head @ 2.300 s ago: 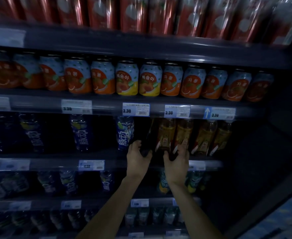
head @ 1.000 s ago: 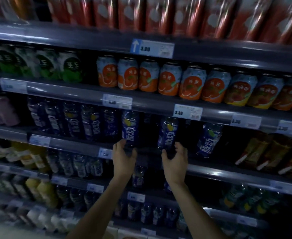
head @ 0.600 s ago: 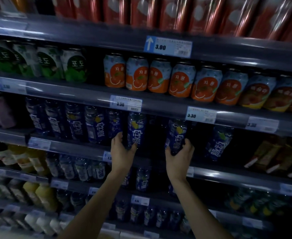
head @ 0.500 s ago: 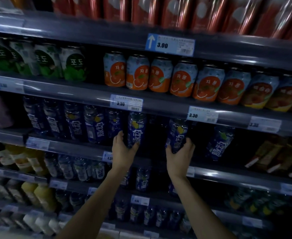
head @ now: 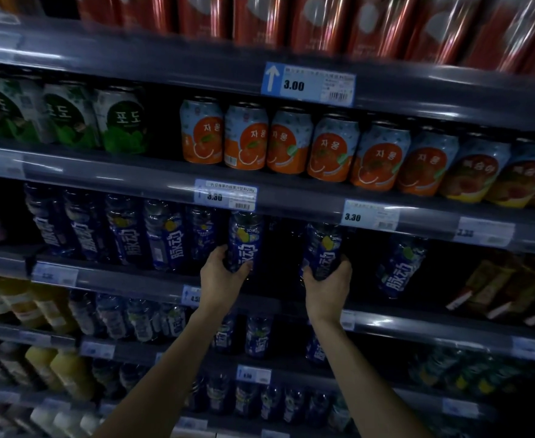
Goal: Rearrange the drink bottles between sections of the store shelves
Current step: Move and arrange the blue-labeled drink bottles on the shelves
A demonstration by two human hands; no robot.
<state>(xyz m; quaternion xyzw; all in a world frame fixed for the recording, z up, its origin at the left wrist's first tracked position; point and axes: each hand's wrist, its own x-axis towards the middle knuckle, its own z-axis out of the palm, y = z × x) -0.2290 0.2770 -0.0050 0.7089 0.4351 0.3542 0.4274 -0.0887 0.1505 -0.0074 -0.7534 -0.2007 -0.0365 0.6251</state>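
On the blue-bottle shelf (head: pixel 127 276), just under the orange cans (head: pixel 247 137), we're gripping two bottles at once. Our left hand (head: pixel 225 273) is wrapping round the lower part of the first blue bottle (head: pixel 244 238), and our right hand (head: pixel 326 286) is doing the same to the second blue bottle (head: pixel 321 248). The hands are apart, with a dark gap of shelf between them. Both bottles are standing roughly upright at the shelf front. We can't tell if their bases are resting on it, since our hands are covering them.

What's worrying us: we're holding both low down, so they're going to be top-heavy coming out, and one hand each on slick plastic is asking for a slip. Their tops are sitting right up under the rail (head: pixel 291 205) carrying the price tag (head: pixel 225 195), so lifting before pulling is probably going to catch the caps. The first blue bottle is also standing just beside the packed row (head: pixel 162 235) on its left, so swinging it sideways is risking a knocked neighbour. And the lone bottle (head: pixel 399 270) off to the right is leaning, so one bump is probably tipping it. Dim lighting isn't helping us judge gaps either.
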